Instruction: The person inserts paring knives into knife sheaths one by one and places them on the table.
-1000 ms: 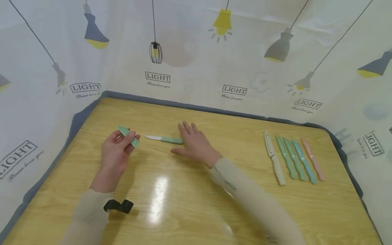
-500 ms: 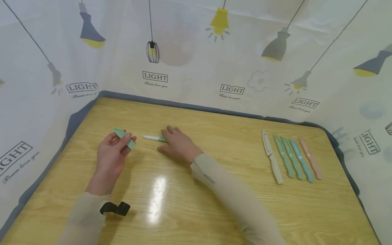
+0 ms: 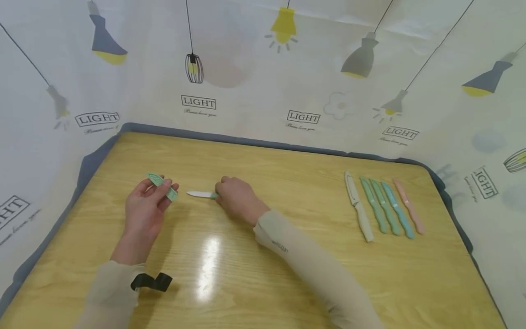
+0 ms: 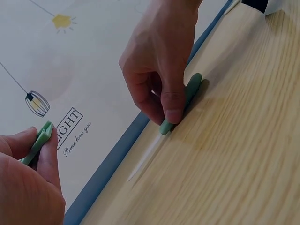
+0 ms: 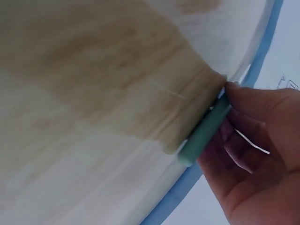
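My left hand (image 3: 144,210) pinches a light green blade sheath (image 4: 43,137) between thumb and fingers, raised over the left part of the table. To its right, my right hand (image 3: 240,198) grips a small paring knife (image 3: 200,194) by its green handle (image 5: 206,133). The bare white blade points left, toward the left hand. In the left wrist view, thumb and fingers close on the handle near the blade, and the handle's rear end (image 4: 193,86) sticks out behind. Sheath and knife are apart.
On the right of the wooden table (image 3: 287,274) lie a cream knife (image 3: 358,208), two green knives (image 3: 379,205), a blue knife (image 3: 397,210) and a pink knife (image 3: 408,205), side by side. A lamp-print curtain (image 3: 246,91) surrounds the far edges. A black strap (image 3: 152,282) circles the left wrist.
My right hand has moved left along the knife, from lying flat over its handle to curling its fingers round it. The left hand still holds the sheath; the head view has shifted slightly.
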A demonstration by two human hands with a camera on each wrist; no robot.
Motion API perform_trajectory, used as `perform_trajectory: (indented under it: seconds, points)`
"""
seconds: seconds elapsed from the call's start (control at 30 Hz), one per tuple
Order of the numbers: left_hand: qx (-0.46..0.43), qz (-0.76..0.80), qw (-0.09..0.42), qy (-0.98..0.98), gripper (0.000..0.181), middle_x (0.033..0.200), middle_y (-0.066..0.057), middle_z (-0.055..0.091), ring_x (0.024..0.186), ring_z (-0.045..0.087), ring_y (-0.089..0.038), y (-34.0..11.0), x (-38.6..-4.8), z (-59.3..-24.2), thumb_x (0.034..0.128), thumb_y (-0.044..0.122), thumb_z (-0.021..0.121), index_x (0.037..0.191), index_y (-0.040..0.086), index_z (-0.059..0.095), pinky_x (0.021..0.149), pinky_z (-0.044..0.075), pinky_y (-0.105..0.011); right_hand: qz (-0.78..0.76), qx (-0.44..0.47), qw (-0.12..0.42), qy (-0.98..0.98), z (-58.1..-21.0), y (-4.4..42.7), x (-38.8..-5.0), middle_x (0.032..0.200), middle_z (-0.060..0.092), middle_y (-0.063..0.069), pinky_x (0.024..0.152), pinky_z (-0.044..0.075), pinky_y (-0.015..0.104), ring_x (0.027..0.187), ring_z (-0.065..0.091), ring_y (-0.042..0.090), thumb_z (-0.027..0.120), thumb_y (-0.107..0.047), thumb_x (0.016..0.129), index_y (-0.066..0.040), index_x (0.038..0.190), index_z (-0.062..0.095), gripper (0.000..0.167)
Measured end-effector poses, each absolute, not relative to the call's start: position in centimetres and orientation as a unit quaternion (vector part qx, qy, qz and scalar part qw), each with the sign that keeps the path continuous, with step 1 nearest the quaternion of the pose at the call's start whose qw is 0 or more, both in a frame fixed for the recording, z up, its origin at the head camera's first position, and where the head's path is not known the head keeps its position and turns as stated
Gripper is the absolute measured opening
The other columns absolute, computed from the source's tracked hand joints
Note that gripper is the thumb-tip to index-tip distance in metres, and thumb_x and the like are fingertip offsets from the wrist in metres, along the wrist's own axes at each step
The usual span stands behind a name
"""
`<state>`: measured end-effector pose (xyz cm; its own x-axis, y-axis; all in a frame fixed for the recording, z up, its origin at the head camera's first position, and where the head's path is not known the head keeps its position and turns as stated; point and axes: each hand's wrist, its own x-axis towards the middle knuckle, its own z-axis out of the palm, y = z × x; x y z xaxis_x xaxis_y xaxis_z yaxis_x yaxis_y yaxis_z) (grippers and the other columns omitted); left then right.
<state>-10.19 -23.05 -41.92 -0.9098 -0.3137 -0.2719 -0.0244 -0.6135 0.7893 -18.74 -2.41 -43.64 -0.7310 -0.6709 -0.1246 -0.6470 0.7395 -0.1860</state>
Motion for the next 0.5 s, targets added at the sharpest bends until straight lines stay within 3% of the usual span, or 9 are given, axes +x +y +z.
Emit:
perform_trajectory:
  seconds: [0.17, 0.5]
  points:
    - [0.194, -0.88, 0.077, -0.427, 0.027, 0.096, -0.009, 0.07, 0.088, 0.077, -0.02, -22.5, -10.5, -41.8, 0.0885, -0.001, 0.079, 0.111, 0.001, 0.064, 0.085, 0.062, -0.031, -0.074, -0.336, 0.097, 0.934, -43.3, -1.0, -17.8, 0.098, 0.066, 0.002, 0.066, 0.052, 0.023, 0.079, 0.057, 0.012, 0.061, -0.026, 0.106, -0.007, 0.117, 0.073, 0.025]
    - [0.17, -0.89, 0.052, -0.42, 0.029, 0.1, -0.011, 0.076, 0.09, 0.077, -0.022, -20.7, -11.3, -41.6, 0.0889, -0.002, 0.078, 0.112, -0.002, 0.061, 0.086, 0.062, -0.032, -0.258, -0.246, 0.127, 0.926, -42.6, 4.9, -15.5, 0.091, 0.067, -0.002, 0.058, 0.047, 0.022, 0.068, 0.054, 0.011, 0.063, -0.022, 0.102, -0.006, 0.105, 0.074, 0.02]
